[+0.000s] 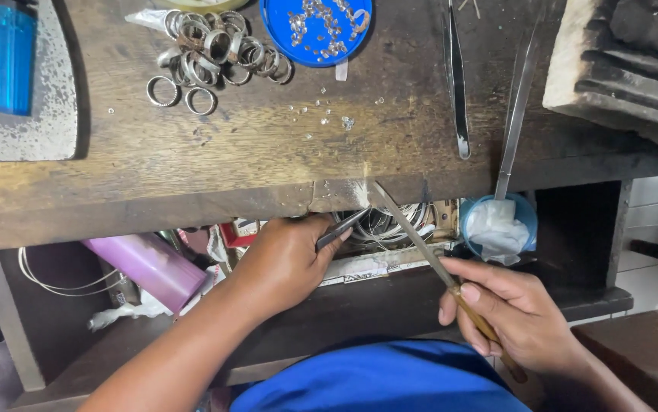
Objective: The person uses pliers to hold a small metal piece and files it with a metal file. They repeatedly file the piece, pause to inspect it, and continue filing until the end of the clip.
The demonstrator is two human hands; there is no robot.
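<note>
head | left hand (287, 259) grip pinching tweezers (342, 229) | right hand (516, 309) grip clasping needle file (420, 244), tip touching table (268, 168) edge

Bare forearms, no sleeves in view, blue garment below

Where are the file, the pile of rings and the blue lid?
file (413, 240), head view, on the bare metal blade between bench edge and handle.
pile of rings (218, 49), head view, on the middle of the heap.
blue lid (276, 23), head view, on its bare left inner part.
</note>
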